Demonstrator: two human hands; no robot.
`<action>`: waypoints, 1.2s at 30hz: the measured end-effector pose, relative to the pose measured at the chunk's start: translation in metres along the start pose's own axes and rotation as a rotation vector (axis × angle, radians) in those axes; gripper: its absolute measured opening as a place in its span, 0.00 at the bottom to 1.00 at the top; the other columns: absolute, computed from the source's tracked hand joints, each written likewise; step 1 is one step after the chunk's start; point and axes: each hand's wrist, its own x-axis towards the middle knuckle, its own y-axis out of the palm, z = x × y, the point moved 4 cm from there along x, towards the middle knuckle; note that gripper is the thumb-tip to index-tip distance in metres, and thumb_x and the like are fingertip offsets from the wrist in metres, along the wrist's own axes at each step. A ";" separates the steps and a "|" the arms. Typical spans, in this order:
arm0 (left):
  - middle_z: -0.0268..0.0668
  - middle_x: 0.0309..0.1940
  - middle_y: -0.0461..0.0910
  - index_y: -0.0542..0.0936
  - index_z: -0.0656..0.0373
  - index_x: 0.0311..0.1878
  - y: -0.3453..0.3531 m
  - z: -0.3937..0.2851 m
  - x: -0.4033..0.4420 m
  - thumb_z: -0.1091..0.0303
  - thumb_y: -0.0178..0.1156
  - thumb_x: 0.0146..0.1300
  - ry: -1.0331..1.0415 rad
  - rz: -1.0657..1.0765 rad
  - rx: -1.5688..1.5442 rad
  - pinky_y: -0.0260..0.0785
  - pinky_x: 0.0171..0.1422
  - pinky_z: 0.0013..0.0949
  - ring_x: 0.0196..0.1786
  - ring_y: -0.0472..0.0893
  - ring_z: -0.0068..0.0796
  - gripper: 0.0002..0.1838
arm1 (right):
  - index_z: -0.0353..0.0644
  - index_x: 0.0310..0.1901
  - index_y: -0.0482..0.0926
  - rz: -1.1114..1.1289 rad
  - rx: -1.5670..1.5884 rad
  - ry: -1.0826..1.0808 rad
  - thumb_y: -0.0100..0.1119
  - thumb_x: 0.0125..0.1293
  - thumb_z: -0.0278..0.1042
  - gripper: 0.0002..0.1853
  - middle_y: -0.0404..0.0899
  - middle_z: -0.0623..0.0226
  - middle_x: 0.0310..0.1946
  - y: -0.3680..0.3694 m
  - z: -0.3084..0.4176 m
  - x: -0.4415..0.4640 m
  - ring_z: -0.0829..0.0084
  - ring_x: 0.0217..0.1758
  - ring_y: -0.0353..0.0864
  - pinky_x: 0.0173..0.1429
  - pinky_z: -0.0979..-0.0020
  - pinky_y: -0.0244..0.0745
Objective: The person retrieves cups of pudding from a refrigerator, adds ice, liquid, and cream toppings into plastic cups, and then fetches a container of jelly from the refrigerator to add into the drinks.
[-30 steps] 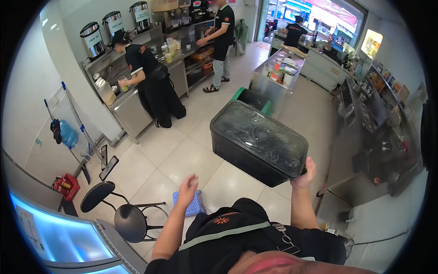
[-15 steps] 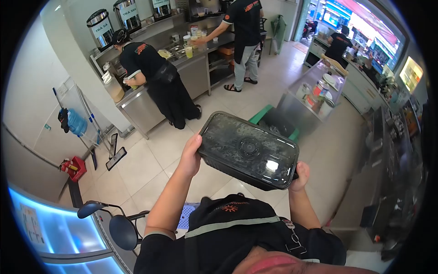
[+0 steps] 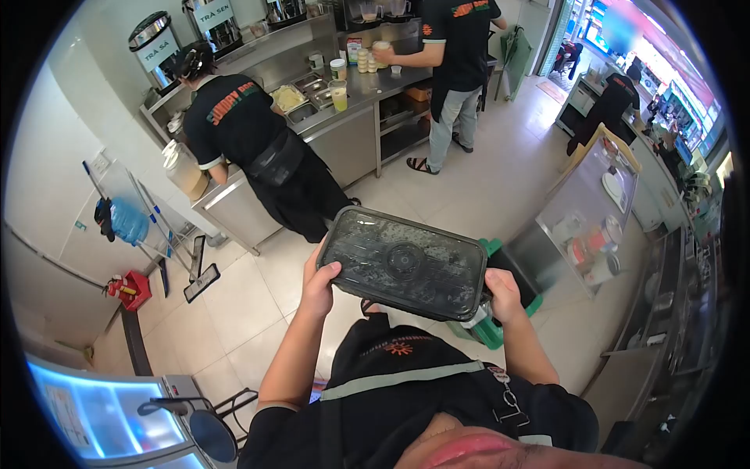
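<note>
A black rectangular lidded container (image 3: pixel 403 263) is held out in front of my body, its dark translucent lid facing up. My left hand (image 3: pixel 319 280) grips the left end, thumb on the lid's edge. Around the right end closes my right hand (image 3: pixel 504 294). The lid looks smeared or wet, with a round mark in its middle. What is inside cannot be made out. Beneath and beyond the right end, a green-rimmed bin (image 3: pixel 530 273) stands on the floor, partly hidden by the container and my hand.
A co-worker (image 3: pixel 250 141) bends over the steel counter (image 3: pixel 336 141) ahead; another person (image 3: pixel 453 70) stands further along it. To the right is a steel table (image 3: pixel 574 207) with cans. Mops (image 3: pixel 201 281), a red fire extinguisher box (image 3: pixel 134 291) and a black chair (image 3: pixel 212 434) are on the left.
The counter and co-workers appear closer, and the bin now lies nearer, under the container's right end. The container stays in both hands, turned a little more level and shifted slightly left.
</note>
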 end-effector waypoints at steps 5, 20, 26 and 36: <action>0.46 0.67 0.70 0.59 0.72 0.74 -0.010 0.037 0.133 0.67 0.58 0.54 0.030 0.103 -0.034 0.53 0.76 0.33 0.70 0.69 0.34 0.42 | 0.33 0.42 0.84 -0.339 0.137 0.164 0.44 0.79 0.51 0.27 0.85 0.67 0.41 -0.042 -0.029 0.106 0.77 0.46 0.78 0.59 0.71 0.67; 0.42 0.67 0.70 0.55 0.66 0.77 -0.019 0.170 0.534 0.74 0.59 0.62 -0.159 0.230 0.136 0.56 0.74 0.30 0.68 0.69 0.29 0.41 | 0.27 0.47 0.81 -0.383 0.511 0.253 0.36 0.76 0.66 0.41 0.85 0.51 0.43 -0.202 -0.150 0.482 0.63 0.44 0.86 0.53 0.65 0.80; 0.42 0.66 0.72 0.58 0.66 0.76 -0.042 0.209 0.697 0.78 0.58 0.58 -0.173 0.025 0.145 0.59 0.72 0.30 0.66 0.71 0.28 0.41 | 0.27 0.48 0.81 -0.233 0.435 0.180 0.37 0.76 0.64 0.39 0.85 0.52 0.43 -0.269 -0.203 0.700 0.64 0.44 0.86 0.51 0.66 0.80; 0.46 0.59 0.78 0.64 0.70 0.72 -0.118 0.271 0.916 0.77 0.60 0.56 -0.003 -0.428 0.106 0.68 0.64 0.29 0.59 0.78 0.31 0.38 | 0.30 0.47 0.82 -0.218 0.432 0.326 0.46 0.73 0.64 0.36 0.86 0.58 0.40 -0.273 -0.260 0.988 0.68 0.42 0.86 0.51 0.67 0.79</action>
